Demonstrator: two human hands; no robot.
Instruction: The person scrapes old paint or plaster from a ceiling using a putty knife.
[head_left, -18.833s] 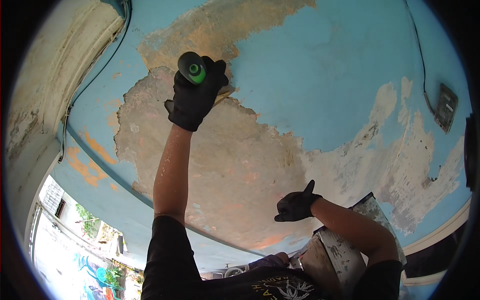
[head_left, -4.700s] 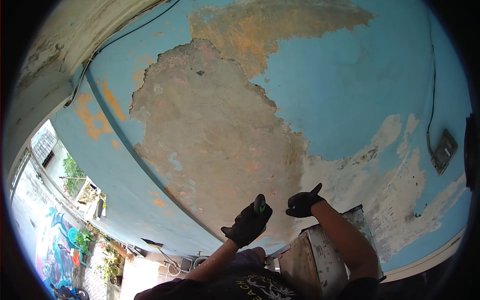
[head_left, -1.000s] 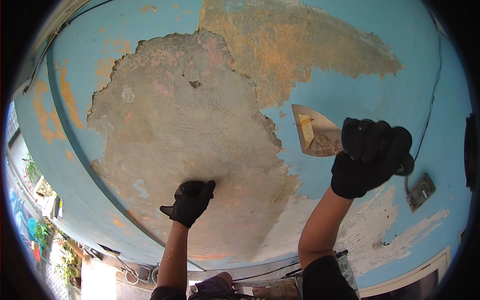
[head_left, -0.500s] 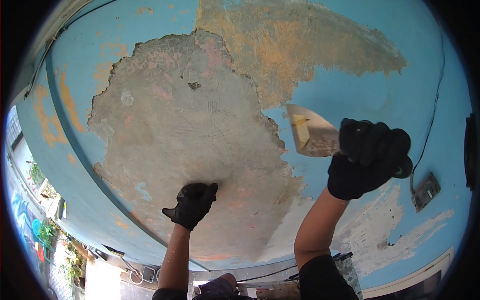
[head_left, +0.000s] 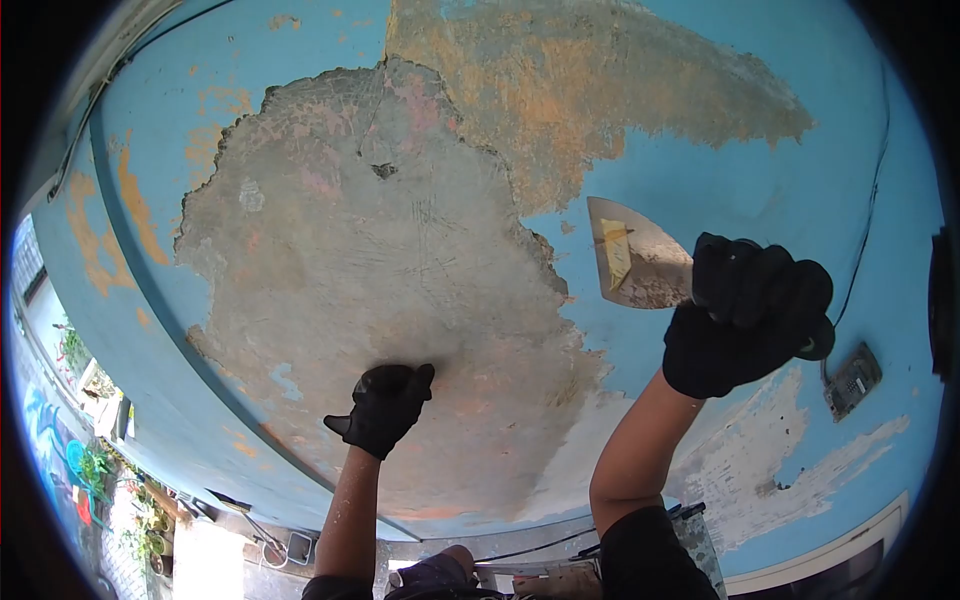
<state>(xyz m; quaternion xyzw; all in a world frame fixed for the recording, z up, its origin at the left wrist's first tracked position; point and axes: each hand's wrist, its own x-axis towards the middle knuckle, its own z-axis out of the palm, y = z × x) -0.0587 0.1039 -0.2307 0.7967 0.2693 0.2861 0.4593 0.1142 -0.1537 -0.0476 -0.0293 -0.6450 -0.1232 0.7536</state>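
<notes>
My right hand, in a black glove, is closed around the handle of a putty knife. Its broad, stained metal blade points left and carries a yellow patch; most of the handle is hidden in my fist. Behind the blade is the blue-painted part of the wall, just right of the ragged paint edge. My left hand, also black-gloved, rests against the bare grey plaster lower down. Its thumb and little finger stick out to the sides, the middle fingers are foreshortened, and it holds nothing visible.
A grey electrical box with a cable is fixed to the wall at right. A small hole marks the upper plaster. A raised strip runs down the left side. Potted plants and a long-handled tool are at lower left.
My right hand and the putty knife have shifted slightly right, and the blade shows a little more of its face. My left hand has stayed in place.
</notes>
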